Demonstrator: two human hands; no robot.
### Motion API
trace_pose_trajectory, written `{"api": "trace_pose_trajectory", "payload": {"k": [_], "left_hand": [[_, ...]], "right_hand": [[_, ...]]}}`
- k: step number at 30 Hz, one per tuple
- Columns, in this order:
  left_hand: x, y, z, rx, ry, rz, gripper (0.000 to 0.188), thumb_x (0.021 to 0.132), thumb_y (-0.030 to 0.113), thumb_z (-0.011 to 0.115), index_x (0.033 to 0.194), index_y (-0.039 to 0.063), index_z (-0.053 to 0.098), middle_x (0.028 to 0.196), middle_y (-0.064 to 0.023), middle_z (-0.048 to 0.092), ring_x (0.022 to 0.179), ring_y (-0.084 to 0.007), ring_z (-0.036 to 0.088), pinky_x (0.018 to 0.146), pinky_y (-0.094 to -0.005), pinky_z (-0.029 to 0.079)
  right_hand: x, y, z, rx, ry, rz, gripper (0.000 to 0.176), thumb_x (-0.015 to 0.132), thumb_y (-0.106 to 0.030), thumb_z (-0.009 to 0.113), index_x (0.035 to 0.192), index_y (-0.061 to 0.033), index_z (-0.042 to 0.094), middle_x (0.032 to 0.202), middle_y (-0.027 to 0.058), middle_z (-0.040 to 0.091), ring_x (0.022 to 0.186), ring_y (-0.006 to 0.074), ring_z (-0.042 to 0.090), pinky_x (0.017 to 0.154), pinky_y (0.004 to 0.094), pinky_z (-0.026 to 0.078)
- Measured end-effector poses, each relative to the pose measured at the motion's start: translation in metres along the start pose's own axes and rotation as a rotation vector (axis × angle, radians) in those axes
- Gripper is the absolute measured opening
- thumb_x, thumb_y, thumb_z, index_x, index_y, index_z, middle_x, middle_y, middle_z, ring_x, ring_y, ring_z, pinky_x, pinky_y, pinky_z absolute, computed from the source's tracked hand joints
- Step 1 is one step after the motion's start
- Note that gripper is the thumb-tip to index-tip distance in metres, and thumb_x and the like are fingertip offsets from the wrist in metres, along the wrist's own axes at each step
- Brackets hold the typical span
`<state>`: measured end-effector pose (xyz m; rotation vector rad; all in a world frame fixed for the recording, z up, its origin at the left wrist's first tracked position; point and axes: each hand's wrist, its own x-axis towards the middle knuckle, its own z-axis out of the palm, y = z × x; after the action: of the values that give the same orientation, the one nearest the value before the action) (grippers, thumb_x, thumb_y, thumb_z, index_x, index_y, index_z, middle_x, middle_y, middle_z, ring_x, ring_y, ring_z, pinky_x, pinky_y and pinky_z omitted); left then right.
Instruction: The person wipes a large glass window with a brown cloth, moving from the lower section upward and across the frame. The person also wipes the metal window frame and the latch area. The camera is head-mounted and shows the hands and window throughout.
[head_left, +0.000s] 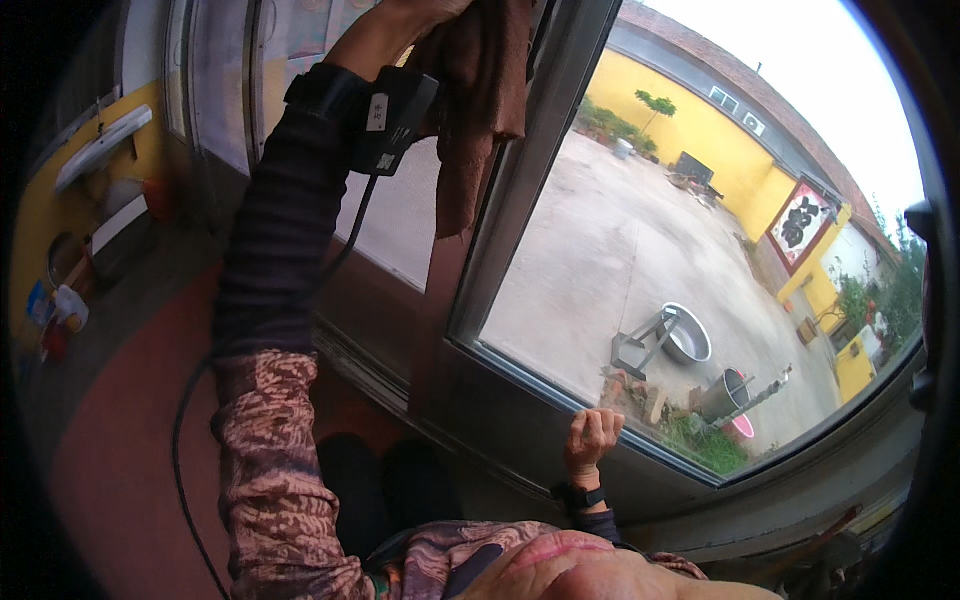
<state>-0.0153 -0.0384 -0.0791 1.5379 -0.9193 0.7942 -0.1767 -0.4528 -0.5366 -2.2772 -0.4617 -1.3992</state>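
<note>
My left hand (429, 9) reaches up at the top edge, partly cut off by it. It grips a brown cloth (484, 97), which hangs in folds against the dark frame (536, 142) of a glazed door or window. A black band with a boxy device (394, 120) and a cable sits on that wrist. My right hand (592, 441) is lower down, curled into a fist by the bottom rail (517, 405) of the frame. Nothing shows in its fingers; whether it touches the rail I cannot tell. The glass pane (585, 285) lies between the two hands.
Through the glass, a concrete yard (570, 217) holds a metal basin (686, 334), a metal bucket (724, 394) and a yellow wall (675, 112). A mesh screen panel (386, 217) stands left of the frame. Household items lie along the wall at far left, beyond a red floor (135, 442).
</note>
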Motion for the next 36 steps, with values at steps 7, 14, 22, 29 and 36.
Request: {"api": "trace_pose_trajectory", "payload": {"k": [7, 14, 22, 29, 36], "left_hand": [[-0.004, 0.013, -0.011, -0.114, -0.12, -0.066, 0.017, 0.097, -0.003, 0.057, 0.106, -0.001, 0.071, 0.089, -0.0047, 0.072, 0.078, -0.0128, 0.069, 0.072, -0.0272, 0.057], [0.011, 0.011, -0.009, -0.027, -0.191, -0.024, 0.017, 0.098, 0.002, 0.057, 0.099, -0.002, 0.073, 0.085, -0.0051, 0.072, 0.07, -0.0131, 0.067, 0.064, -0.0284, 0.056], [0.039, -0.002, -0.009, 0.246, -0.173, 0.044, 0.022, 0.09, 0.003, 0.053, 0.097, -0.003, 0.073, 0.08, -0.0063, 0.071, 0.068, -0.0147, 0.067, 0.058, -0.0337, 0.052], [0.08, -0.047, 0.004, 0.881, -0.316, 0.436, 0.02, 0.09, 0.011, 0.056, 0.086, 0.0, 0.073, 0.079, -0.0192, 0.071, 0.076, -0.0277, 0.07, 0.067, -0.0391, 0.054], [0.063, -0.044, 0.033, 0.91, -0.056, 0.505, 0.025, 0.091, 0.016, 0.055, 0.088, -0.003, 0.072, 0.088, -0.0274, 0.069, 0.087, -0.0365, 0.07, 0.078, -0.0455, 0.053]], "right_hand": [[-0.002, -0.004, 0.004, -0.014, 0.013, 0.044, 0.012, 0.086, -0.008, 0.064, 0.075, -0.0063, 0.062, 0.076, 0.0092, 0.058, 0.078, 0.0295, 0.052, 0.072, 0.0411, 0.042], [0.0, -0.005, 0.003, -0.087, 0.033, 0.034, 0.014, 0.087, -0.005, 0.063, 0.074, -0.0054, 0.058, 0.075, 0.0097, 0.053, 0.075, 0.0297, 0.048, 0.07, 0.041, 0.04], [0.035, -0.039, 0.002, 0.022, 0.075, 0.109, 0.01, 0.088, -0.003, 0.063, 0.079, -0.0024, 0.061, 0.077, 0.0128, 0.057, 0.077, 0.0337, 0.055, 0.073, 0.0435, 0.045], [0.181, -0.085, 0.024, 0.162, 0.155, -0.27, 0.003, 0.089, -0.001, 0.068, 0.088, -0.0017, 0.066, 0.084, 0.0123, 0.063, 0.077, 0.0298, 0.059, 0.069, 0.0403, 0.047], [0.356, -0.137, 0.043, 0.304, 0.387, -0.385, 0.024, 0.096, -0.009, 0.067, 0.119, -0.0019, 0.071, 0.105, 0.0157, 0.068, 0.086, 0.0277, 0.07, 0.071, 0.0393, 0.057]]}}
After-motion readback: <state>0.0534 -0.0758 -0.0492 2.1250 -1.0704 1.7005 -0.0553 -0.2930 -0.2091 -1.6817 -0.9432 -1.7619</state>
